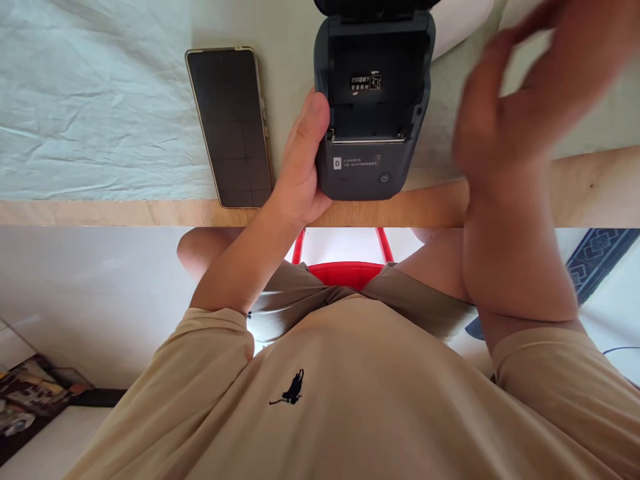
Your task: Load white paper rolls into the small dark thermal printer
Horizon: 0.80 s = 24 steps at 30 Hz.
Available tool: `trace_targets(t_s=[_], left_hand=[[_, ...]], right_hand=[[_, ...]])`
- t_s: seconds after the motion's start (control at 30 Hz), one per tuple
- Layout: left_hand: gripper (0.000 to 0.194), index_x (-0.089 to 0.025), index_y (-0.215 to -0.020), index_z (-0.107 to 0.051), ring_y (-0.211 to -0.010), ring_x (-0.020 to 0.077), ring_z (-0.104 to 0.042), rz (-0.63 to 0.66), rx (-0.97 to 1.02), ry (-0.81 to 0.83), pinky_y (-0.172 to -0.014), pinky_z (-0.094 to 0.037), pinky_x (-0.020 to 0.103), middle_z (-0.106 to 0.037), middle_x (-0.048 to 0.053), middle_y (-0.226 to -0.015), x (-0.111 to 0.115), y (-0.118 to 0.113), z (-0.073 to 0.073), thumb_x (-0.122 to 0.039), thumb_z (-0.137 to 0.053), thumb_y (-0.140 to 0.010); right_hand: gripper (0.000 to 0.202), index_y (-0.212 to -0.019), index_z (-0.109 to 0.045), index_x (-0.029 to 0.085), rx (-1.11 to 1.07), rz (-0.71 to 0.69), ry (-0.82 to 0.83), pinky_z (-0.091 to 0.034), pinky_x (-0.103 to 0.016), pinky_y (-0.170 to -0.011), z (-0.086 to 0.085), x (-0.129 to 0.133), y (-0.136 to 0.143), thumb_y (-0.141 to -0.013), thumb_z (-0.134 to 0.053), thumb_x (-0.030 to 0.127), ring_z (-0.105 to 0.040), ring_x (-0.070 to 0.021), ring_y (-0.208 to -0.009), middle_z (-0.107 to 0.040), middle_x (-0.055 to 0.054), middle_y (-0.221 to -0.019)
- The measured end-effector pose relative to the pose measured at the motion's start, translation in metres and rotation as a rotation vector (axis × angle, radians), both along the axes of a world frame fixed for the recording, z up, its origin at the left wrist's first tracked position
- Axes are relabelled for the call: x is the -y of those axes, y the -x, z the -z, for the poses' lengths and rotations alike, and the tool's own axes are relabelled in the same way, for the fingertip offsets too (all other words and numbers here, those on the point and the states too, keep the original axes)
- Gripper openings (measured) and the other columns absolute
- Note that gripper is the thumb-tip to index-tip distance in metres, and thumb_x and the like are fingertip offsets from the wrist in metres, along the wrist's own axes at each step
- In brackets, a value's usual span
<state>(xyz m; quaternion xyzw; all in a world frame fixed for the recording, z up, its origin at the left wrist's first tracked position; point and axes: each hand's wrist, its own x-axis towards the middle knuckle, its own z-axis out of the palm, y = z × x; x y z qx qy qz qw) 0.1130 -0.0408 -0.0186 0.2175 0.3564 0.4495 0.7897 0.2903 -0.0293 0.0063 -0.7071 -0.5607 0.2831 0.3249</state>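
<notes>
A dark grey portable label printer (363, 160) is near the table's front edge, its lid (375, 7) raised and partly cut off by the top of the view. Its paper bay lies open, bare but for a small printed sticker. My left hand (303, 157) is closed around the printer's left side, thumb along the edge. To the right, apart from the printer, my right hand (505, 113) is smeared by motion, so its fingers and anything in them cannot be made out. Left of my left hand lies a smartphone (230, 127) with a dark screen.
A pale green cloth (100, 113) covers the table, with a bare wooden front edge (125, 213). Behind the printer on the right lies something white (460, 27), partly hidden. A red stool (345, 273) is under me, and a dark patterned strip (600, 260) lies below right.
</notes>
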Motion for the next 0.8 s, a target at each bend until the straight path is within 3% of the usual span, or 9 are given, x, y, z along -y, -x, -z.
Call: trace_targets(t_s=[0.07,0.13,0.27,0.4,0.5,0.6,0.7,0.8], left_hand=[[0.038,-0.034,-0.085,-0.062,-0.118,0.0202,-0.054,0.004,-0.023,0.004,-0.081,-0.055,0.032,-0.067,-0.006,-0.106,0.0,0.001,-0.001,-0.059,-0.034,-0.078],[0.039,-0.037,-0.09,-0.063,-0.117,0.0213,-0.055,0.027,-0.057,0.009,-0.081,-0.055,0.033,-0.065,-0.008,-0.112,0.001,0.003,-0.003,-0.061,-0.035,-0.077],[0.041,-0.041,-0.1,-0.061,-0.116,0.0218,-0.056,0.028,-0.099,0.034,-0.083,-0.054,0.034,-0.065,-0.008,-0.114,0.002,0.006,-0.005,-0.064,-0.038,-0.074],[0.041,-0.039,-0.099,-0.061,-0.116,0.0227,-0.056,0.025,-0.09,0.05,-0.084,-0.054,0.034,-0.069,-0.005,-0.106,0.001,0.007,-0.005,-0.064,-0.041,-0.072],[0.034,-0.036,-0.09,-0.062,-0.117,0.0204,-0.055,0.032,-0.058,0.038,-0.083,-0.055,0.03,-0.069,-0.005,-0.102,0.0,0.004,-0.004,-0.059,-0.042,-0.075],[0.028,-0.03,-0.079,-0.059,-0.116,0.0182,-0.056,-0.023,0.017,0.028,-0.08,-0.055,0.026,-0.068,-0.005,-0.098,0.0,0.001,-0.004,-0.052,-0.041,-0.079],[0.024,-0.029,-0.081,-0.058,-0.11,0.0183,-0.06,-0.04,0.068,0.041,-0.077,-0.056,0.026,-0.068,-0.005,-0.093,0.0,-0.001,-0.004,-0.047,-0.042,-0.081],[0.023,-0.03,-0.079,-0.058,-0.111,0.0182,-0.059,-0.019,0.051,0.058,-0.078,-0.055,0.026,-0.068,-0.005,-0.09,0.0,0.0,-0.006,-0.046,-0.042,-0.08]], right_hand=[[0.038,-0.116,-0.049,0.025,0.262,-0.2,-0.147,-0.032,-0.027,-0.108,0.006,-0.003,0.007,-0.083,-0.031,0.026,-0.041,-0.0093,-0.118,-0.045,0.003,-0.121],[0.042,-0.124,-0.042,0.029,0.446,-0.302,-0.228,-0.034,-0.025,-0.108,0.017,-0.008,0.008,-0.085,-0.025,0.026,-0.04,-0.0076,-0.12,-0.042,0.004,-0.126],[0.043,-0.123,-0.041,0.034,0.527,-0.291,-0.179,-0.037,-0.032,-0.104,0.035,-0.018,0.003,-0.085,-0.021,0.029,-0.04,-0.0115,-0.116,-0.047,0.002,-0.12],[0.038,-0.116,-0.049,0.028,0.539,-0.238,-0.164,-0.036,-0.038,-0.098,0.03,-0.015,-0.002,-0.08,-0.036,0.026,-0.04,-0.0152,-0.109,-0.047,-0.001,-0.112],[0.041,-0.116,-0.048,0.025,0.467,-0.225,-0.174,-0.034,-0.035,-0.101,0.018,-0.004,-0.002,-0.075,-0.046,0.026,-0.041,-0.0132,-0.11,-0.046,0.001,-0.111],[0.038,-0.113,-0.049,0.026,0.312,-0.216,-0.186,-0.038,-0.023,-0.1,0.006,0.009,0.001,-0.076,-0.047,0.028,-0.043,-0.0032,-0.104,-0.047,0.005,-0.107],[0.037,-0.111,-0.049,0.03,0.044,-0.169,-0.183,-0.043,-0.008,-0.082,0.001,0.02,0.007,-0.075,-0.048,0.021,-0.044,0.0053,-0.092,-0.048,0.009,-0.106],[0.039,-0.108,-0.048,0.03,-0.337,-0.094,-0.107,-0.045,-0.008,-0.058,0.006,0.022,0.008,-0.072,-0.043,0.016,-0.047,0.0038,-0.082,-0.046,0.008,-0.109]])
